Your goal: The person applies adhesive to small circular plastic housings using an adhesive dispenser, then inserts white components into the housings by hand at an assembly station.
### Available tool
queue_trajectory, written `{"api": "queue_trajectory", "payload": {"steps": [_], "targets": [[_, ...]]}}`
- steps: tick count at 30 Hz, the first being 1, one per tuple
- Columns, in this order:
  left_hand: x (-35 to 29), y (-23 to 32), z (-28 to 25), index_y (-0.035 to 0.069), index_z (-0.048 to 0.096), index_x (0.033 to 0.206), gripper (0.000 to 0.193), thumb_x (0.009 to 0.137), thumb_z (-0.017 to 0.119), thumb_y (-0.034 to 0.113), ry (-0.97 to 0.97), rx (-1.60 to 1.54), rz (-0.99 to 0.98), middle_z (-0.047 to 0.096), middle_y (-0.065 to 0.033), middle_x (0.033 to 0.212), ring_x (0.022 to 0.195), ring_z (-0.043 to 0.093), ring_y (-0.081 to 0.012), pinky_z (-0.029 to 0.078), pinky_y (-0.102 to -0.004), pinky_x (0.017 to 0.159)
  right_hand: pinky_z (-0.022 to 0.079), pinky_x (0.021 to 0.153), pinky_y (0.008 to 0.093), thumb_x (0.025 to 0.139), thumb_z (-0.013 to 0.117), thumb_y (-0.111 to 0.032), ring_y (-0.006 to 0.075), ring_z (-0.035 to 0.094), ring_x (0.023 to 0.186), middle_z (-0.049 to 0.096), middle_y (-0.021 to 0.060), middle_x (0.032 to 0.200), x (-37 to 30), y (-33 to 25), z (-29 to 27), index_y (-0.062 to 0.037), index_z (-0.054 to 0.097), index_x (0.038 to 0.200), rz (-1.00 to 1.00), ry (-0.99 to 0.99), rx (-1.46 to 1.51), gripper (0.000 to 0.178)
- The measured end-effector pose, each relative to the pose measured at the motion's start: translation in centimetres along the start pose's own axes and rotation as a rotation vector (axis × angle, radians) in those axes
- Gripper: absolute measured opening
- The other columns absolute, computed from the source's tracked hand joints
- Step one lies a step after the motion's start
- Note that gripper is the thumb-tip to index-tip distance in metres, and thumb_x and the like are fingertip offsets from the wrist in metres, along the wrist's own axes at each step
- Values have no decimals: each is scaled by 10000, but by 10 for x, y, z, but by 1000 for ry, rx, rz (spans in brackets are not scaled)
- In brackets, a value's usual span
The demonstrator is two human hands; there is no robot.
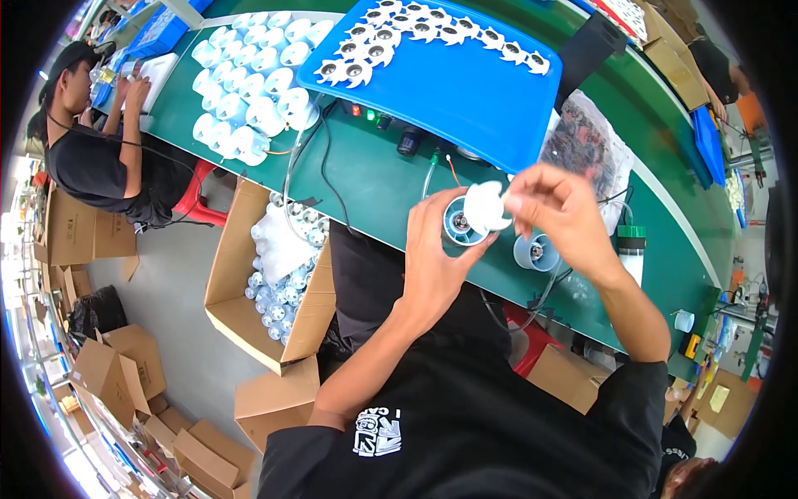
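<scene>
My left hand (434, 259) is wrapped round a light blue cup-shaped motor housing (457, 226), held over the front of the green bench. A small motor shows inside its mouth. In the fingers of my right hand (561, 218) is a white fan blade wheel (484, 208), tilted in front of the housing's opening and overlapping its rim in this view. Whether the two touch I cannot tell. A second light blue housing (537, 253) lies on the bench below my right hand. Several white fan wheels (422, 32) with dark centres sit on the blue tray (465, 96).
Several pale housings (253, 87) stand grouped at the bench's left. An open carton (229, 287) of similar parts is on the floor below. Cables (326, 158) cross the bench edge. A green-capped bottle (631, 245) stands at right. A co-worker (91, 141) sits at far left.
</scene>
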State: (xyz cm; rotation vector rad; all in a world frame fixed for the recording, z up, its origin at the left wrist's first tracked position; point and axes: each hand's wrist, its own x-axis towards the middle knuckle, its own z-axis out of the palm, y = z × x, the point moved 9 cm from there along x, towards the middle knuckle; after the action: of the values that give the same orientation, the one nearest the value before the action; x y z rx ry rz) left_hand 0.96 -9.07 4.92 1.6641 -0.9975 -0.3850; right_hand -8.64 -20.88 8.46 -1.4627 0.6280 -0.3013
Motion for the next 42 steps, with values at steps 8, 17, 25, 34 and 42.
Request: {"api": "queue_trajectory", "payload": {"steps": [8, 17, 25, 34, 42], "targets": [[-13, 18, -9, 52, 551, 1217, 623, 668, 845, 54, 32, 104, 169, 598, -124, 1182, 1104, 554, -314, 457, -400, 922, 434, 596, 246, 914, 667, -134, 74, 543, 662, 626, 24, 823, -6, 29, 25, -4, 610, 956, 60, 6, -140, 149], [-18, 17, -12, 45, 548, 1216, 631, 649, 821, 1, -11, 108, 148, 599, -120, 1199, 1131, 550, -317, 449, -398, 949, 449, 555, 361, 916, 605, -141, 287, 594, 621, 623, 120, 733, -25, -26, 54, -39, 653, 912, -494, -112, -859, 112], [-7, 2, -39, 26, 555, 1198, 585, 691, 842, 72, 130, 103, 70, 611, -134, 1153, 1084, 575, -325, 449, -400, 927, 298, 442, 338, 955, 593, -201, 154, 376, 438, 406, 78, 499, -14, -71, 21, 15, 547, 593, -498, 111, -521, 423], [19, -72, -45, -48, 367, 1369, 613, 868, 691, 93, 259, 104, -152, 494, -228, 1307, 1200, 507, -359, 392, -414, 1023, 504, 683, 351, 905, 628, -174, 239, 629, 748, 659, 120, 902, 130, -53, -38, -70, 662, 1016, -552, 217, -980, 156], [1, -50, -58, -23, 383, 1322, 655, 764, 709, 80, 445, 261, 121, 406, -212, 1361, 1335, 324, -374, 245, -485, 1114, 544, 745, 397, 811, 600, -85, 257, 642, 936, 613, 93, 977, 202, -35, -5, -70, 648, 965, -942, 220, -1778, 162]]}}
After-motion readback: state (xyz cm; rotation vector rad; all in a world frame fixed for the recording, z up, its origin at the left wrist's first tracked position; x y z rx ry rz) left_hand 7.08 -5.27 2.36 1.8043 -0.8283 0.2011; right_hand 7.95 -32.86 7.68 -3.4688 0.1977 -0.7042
